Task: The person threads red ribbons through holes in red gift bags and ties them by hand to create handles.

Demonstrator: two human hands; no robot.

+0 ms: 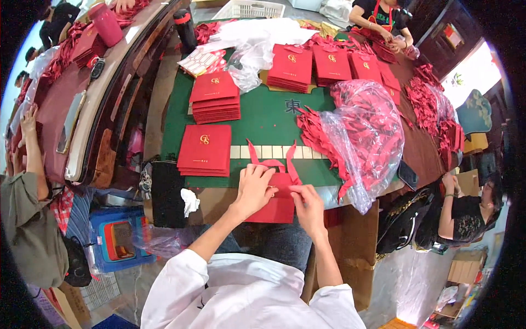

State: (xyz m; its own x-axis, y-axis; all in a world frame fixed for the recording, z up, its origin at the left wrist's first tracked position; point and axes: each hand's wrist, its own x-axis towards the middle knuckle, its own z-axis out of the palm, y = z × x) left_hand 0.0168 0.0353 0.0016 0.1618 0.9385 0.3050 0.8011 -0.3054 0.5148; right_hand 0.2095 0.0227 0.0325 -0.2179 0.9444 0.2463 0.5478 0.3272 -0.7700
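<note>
A red paper gift bag [272, 211] lies flat at the near edge of the green table mat, its upper part on the mat. Red ribbon [290, 160] runs across its top, with two loose ends pointing away from me. My left hand [254, 188] is closed at the bag's upper left, fingers bent over the ribbon. At the right edge my right hand [308, 205] pinches the bag between thumb and fingers. Left of my hands sits a neat stack of red bags [205, 151] with gold lettering. A clear plastic sack [368, 131] of red ribbons bulges on the right.
More bag stacks [215, 98] stand farther back, with a row [290, 67] beyond the mat's middle. White tiles [268, 152] line the mat ahead of my hands. A dark bottle [185, 32] stands at the far left. Other people work around, one across the table [383, 22].
</note>
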